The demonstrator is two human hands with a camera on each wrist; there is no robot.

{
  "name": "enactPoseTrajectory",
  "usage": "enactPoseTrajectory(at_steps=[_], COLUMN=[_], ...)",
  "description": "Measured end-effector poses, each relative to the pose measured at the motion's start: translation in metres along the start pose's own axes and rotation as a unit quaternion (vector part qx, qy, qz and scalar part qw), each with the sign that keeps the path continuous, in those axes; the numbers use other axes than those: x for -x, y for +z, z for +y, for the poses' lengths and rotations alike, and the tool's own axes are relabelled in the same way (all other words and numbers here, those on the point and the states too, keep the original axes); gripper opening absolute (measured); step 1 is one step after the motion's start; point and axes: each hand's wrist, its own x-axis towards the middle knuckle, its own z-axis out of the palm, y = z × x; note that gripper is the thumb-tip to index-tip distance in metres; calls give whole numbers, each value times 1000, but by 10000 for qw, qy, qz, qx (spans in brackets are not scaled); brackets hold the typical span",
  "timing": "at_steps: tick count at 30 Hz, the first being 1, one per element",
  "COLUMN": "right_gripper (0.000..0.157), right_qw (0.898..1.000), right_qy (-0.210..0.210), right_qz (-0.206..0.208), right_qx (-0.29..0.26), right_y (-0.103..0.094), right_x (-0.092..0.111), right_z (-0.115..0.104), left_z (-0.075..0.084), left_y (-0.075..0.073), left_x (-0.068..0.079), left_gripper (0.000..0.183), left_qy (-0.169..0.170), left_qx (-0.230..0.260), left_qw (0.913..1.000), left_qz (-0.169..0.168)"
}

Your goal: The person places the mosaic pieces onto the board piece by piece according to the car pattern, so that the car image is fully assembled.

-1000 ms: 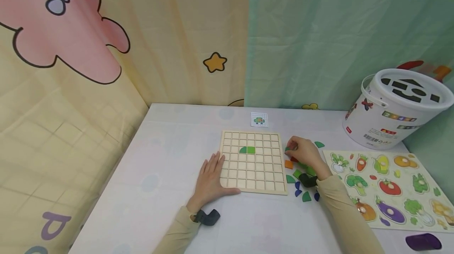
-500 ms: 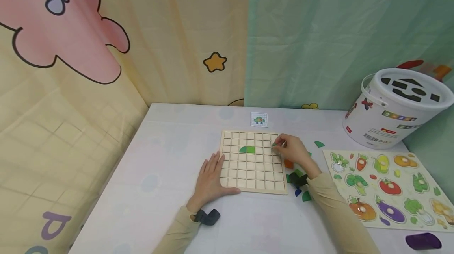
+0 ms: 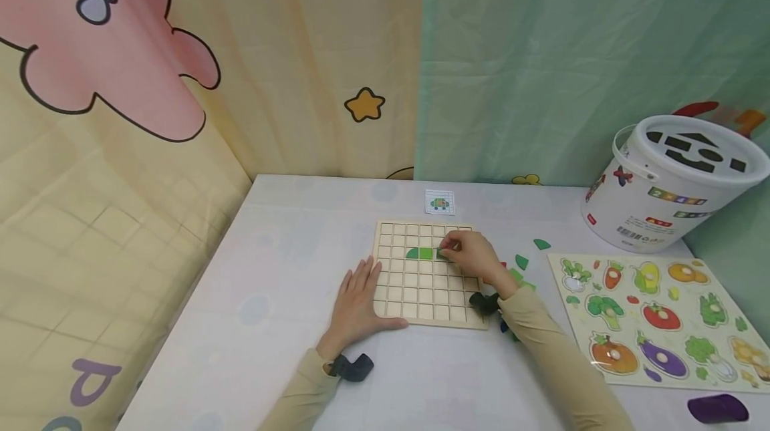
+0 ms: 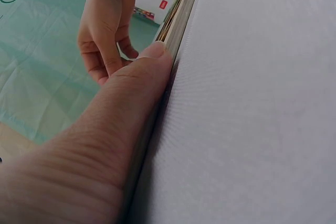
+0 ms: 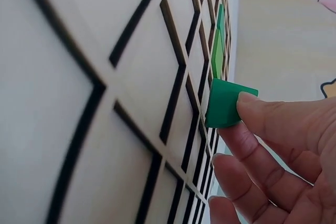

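Observation:
My right hand [image 3: 473, 254] pinches a dark green quarter-circle piece [image 5: 227, 103] between thumb and fingertips, low over the wooden grid board [image 3: 415, 294]. In the head view that piece is partly hidden by the fingers. Just left of it, a light green square [image 3: 426, 254] and another dark green quarter circle [image 3: 412, 254] lie side by side in grid cells. My left hand [image 3: 356, 301] rests at the board's near left corner, fingers straight along the left side and thumb along the near edge. The left wrist view shows the thumb [image 4: 131, 90] against the board's edge.
Loose green pieces [image 3: 522, 262] lie right of the board, some hidden by the right arm. Behind the board is a small picture card [image 3: 440, 202]. A vegetable puzzle board [image 3: 662, 297], a white bucket [image 3: 656, 217] and a dark purple object [image 3: 718, 409] are at the right.
My right hand has moved left from the loose pieces onto the board, carrying the green quarter circle down beside the light green square. My left hand has stayed put.

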Motion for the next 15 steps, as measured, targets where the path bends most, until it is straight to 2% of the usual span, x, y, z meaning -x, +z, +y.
enactPoseTrajectory(at_steps=[15], right_gripper=[6], right_qw=[9991], right_qy=[269], right_qz=[-87], right_qx=[319], right_y=[4], right_x=[-7], right_z=[-7], left_z=[1], left_y=[-2], left_x=[1], left_gripper=[121], left_qy=[-30], left_qx=[41], left_qw=[10000], left_qz=[-49])
